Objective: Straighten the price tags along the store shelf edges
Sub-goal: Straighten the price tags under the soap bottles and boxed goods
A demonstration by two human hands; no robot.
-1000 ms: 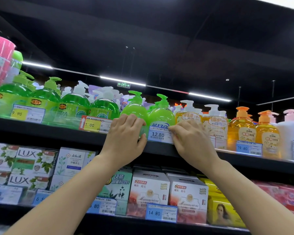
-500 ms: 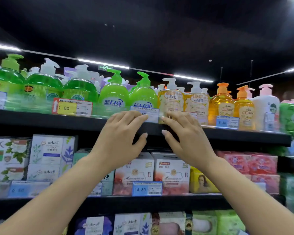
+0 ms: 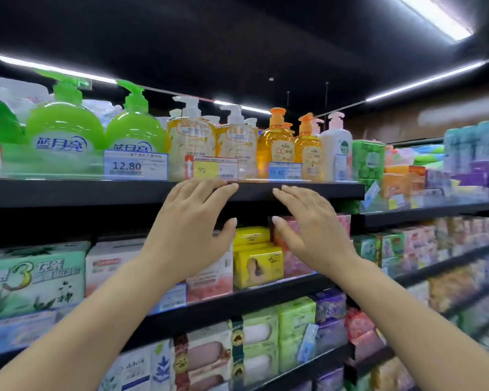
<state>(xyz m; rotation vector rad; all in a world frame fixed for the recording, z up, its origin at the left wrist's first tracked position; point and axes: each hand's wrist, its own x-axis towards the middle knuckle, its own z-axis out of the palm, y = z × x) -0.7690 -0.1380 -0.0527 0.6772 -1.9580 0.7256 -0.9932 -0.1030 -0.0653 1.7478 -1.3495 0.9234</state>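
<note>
Just above left hand [image 3: 192, 221]: yellow price tag [image 3: 211, 169]

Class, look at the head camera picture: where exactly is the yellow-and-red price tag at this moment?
The yellow-and-red price tag stands on the top shelf's front edge, centre of the head view, between the 12.80 tag and the 19.80 tag, just above the left hand.

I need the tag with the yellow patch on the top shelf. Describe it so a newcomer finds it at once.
Start at the black top shelf edge under the pump bottles. Three tags stand along it; take the middle one, the yellow-and-white price tag, in front of the pale yellow clear bottles, just above the left hand. Unlike the blue-bordered 12.80 tag and the blue 19.80 tag, it has a red arrow strip.
</note>
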